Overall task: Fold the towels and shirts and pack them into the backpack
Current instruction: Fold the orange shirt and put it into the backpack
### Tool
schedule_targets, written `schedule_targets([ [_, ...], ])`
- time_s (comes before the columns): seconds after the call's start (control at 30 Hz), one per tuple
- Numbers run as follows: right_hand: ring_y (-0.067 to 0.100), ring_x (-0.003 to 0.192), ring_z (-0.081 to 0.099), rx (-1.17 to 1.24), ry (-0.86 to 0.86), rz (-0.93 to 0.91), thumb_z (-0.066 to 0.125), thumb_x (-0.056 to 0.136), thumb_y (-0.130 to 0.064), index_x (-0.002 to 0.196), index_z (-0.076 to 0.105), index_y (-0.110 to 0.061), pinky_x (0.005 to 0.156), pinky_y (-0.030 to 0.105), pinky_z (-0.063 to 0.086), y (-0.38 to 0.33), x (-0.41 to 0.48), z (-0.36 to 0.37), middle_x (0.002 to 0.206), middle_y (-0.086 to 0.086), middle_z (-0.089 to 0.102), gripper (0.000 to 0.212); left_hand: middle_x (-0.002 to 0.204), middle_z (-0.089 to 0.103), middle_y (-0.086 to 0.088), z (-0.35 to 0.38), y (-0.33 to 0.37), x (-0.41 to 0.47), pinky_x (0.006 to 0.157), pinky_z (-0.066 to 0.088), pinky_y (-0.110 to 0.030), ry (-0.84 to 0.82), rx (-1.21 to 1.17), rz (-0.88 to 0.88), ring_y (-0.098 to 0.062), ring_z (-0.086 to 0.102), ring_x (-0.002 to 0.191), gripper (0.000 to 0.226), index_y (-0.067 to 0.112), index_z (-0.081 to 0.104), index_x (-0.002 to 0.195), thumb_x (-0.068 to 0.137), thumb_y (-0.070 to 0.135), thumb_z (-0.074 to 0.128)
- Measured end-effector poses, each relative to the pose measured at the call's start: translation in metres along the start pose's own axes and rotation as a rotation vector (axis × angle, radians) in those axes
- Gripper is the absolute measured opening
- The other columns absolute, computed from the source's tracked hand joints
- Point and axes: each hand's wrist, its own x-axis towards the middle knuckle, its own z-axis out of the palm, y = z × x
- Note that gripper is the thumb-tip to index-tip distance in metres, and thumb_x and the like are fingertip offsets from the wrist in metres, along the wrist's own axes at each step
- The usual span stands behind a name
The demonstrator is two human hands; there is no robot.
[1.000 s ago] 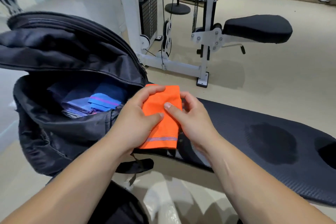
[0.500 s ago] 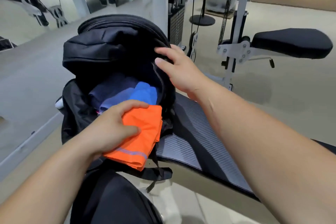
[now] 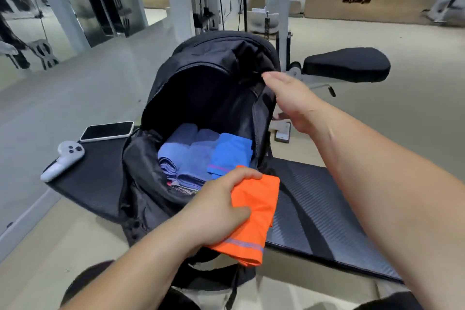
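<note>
A black backpack (image 3: 201, 88) stands open on a black padded bench (image 3: 314, 209). Inside it lie folded cloths: a light blue towel (image 3: 173, 148), a periwinkle one (image 3: 196, 158) and a bright blue one with a purple stripe (image 3: 231, 153). My left hand (image 3: 214, 206) is shut on a folded orange cloth (image 3: 256, 214) with a blue-grey stripe, just in front of the bag's opening. My right hand (image 3: 294, 100) rests against the right edge of the raised flap, fingers extended; I cannot tell whether it grips the flap.
A phone (image 3: 107, 131) and a white game controller (image 3: 63, 160) lie on the bench left of the backpack. White gym machines (image 3: 281, 7) and a black padded seat (image 3: 347, 65) stand behind. A mirror wall runs along the left.
My right hand let go of the orange cloth and went up to the backpack's flap, which is now lifted wider. My left hand alone carried the cloth toward the opening.
</note>
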Motion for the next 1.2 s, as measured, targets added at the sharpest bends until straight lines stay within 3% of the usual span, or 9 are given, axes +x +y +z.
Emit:
schedule_targets([
  [0.13, 0.007, 0.081, 0.06, 0.048, 0.075, 0.096, 0.044, 0.102, -0.05, 0.122, 0.063, -0.034, 0.085, 0.04, 0.051, 0.009, -0.008, -0.049, 0.089, -0.019, 0.067, 0.032, 0.102, 0.065, 0.017, 0.046, 0.03, 0.012, 0.069, 0.044, -0.011, -0.102, -0.033, 0.076, 0.004, 0.058, 0.079, 0.06, 0.052, 0.05, 0.127, 0.084, 0.012, 0.065],
  [0.23, 0.006, 0.081, 0.061, 0.041, 0.104, 0.122, 0.043, 0.102, -0.049, 0.111, 0.065, -0.036, 0.087, 0.041, 0.051, 0.017, -0.018, -0.076, 0.081, -0.021, 0.069, 0.027, 0.103, 0.067, 0.014, 0.058, 0.048, 0.016, 0.074, 0.052, -0.019, -0.161, -0.164, 0.078, -0.002, 0.062, 0.08, 0.06, 0.052, 0.055, 0.124, 0.085, 0.009, 0.069],
  [0.43, 0.005, 0.091, 0.057, 0.024, 0.094, 0.104, 0.042, 0.102, -0.055, 0.131, 0.059, -0.033, 0.074, 0.034, 0.046, 0.028, -0.023, -0.099, 0.105, -0.017, 0.063, 0.04, 0.116, 0.066, 0.013, 0.008, 0.039, 0.042, 0.087, 0.055, -0.024, 0.126, -0.331, 0.047, -0.009, 0.066, 0.101, 0.06, 0.05, 0.062, 0.121, 0.083, 0.005, 0.074],
  [0.57, 0.007, 0.099, 0.057, 0.012, 0.051, 0.078, 0.043, 0.1, -0.057, 0.133, 0.058, -0.033, 0.08, 0.036, 0.044, 0.026, -0.018, -0.092, 0.119, -0.013, 0.063, 0.044, 0.118, 0.066, 0.0, -0.017, 0.011, 0.078, 0.086, 0.058, -0.033, 0.318, -0.305, -0.031, -0.017, 0.066, 0.097, 0.059, 0.048, 0.064, 0.114, 0.081, 0.0, 0.073],
  [0.73, 0.014, 0.127, 0.052, 0.012, 0.039, 0.063, 0.048, 0.097, -0.057, 0.136, 0.056, -0.038, 0.103, 0.043, 0.043, 0.03, -0.015, -0.089, 0.138, -0.011, 0.058, 0.044, 0.123, 0.065, -0.005, -0.037, -0.003, 0.122, 0.094, 0.056, -0.041, 0.248, -0.319, -0.019, -0.023, 0.067, 0.104, 0.061, 0.042, 0.059, 0.128, 0.085, 0.001, 0.073],
  [0.87, 0.013, 0.125, 0.053, 0.017, 0.042, 0.043, 0.051, 0.097, -0.055, 0.133, 0.058, -0.039, 0.103, 0.043, 0.045, 0.034, -0.017, -0.088, 0.133, -0.012, 0.06, 0.04, 0.13, 0.062, -0.016, -0.036, -0.018, 0.144, 0.092, 0.05, -0.03, 0.158, 0.308, -0.068, -0.028, 0.063, 0.105, 0.064, 0.03, 0.04, 0.149, 0.092, 0.019, 0.067],
  [1.03, 0.012, 0.125, 0.05, 0.008, 0.067, -0.008, 0.05, 0.102, -0.043, 0.141, 0.054, -0.037, 0.1, 0.037, 0.046, 0.042, -0.021, -0.086, 0.139, -0.013, 0.054, 0.039, 0.151, 0.036, -0.012, -0.029, -0.01, 0.143, 0.099, 0.043, -0.045, 0.206, 1.256, 0.059, -0.037, 0.05, 0.123, 0.066, 0.038, 0.027, 0.154, 0.093, 0.055, 0.046],
  [1.13, 0.011, 0.129, 0.05, 0.031, 0.077, -0.033, 0.051, 0.103, -0.038, 0.14, 0.055, -0.036, 0.104, 0.034, 0.043, 0.046, -0.022, -0.086, 0.143, -0.013, 0.053, 0.038, 0.158, 0.036, -0.005, -0.025, -0.012, 0.141, 0.112, 0.034, -0.047, 0.133, 1.155, 0.25, -0.03, 0.04, 0.139, 0.07, 0.032, 0.035, 0.153, 0.089, 0.059, 0.027],
  [1.2, 0.009, 0.129, 0.05, 0.028, 0.077, -0.056, 0.051, 0.103, -0.036, 0.141, 0.054, -0.036, 0.103, 0.031, 0.041, 0.049, -0.023, -0.084, 0.144, -0.014, 0.053, 0.039, 0.167, 0.019, -0.002, -0.019, -0.016, 0.138, 0.121, 0.022, -0.05, -0.02, 1.019, 0.207, -0.021, 0.019, 0.153, 0.081, 0.031, 0.025, 0.158, 0.087, 0.066, 0.009],
])
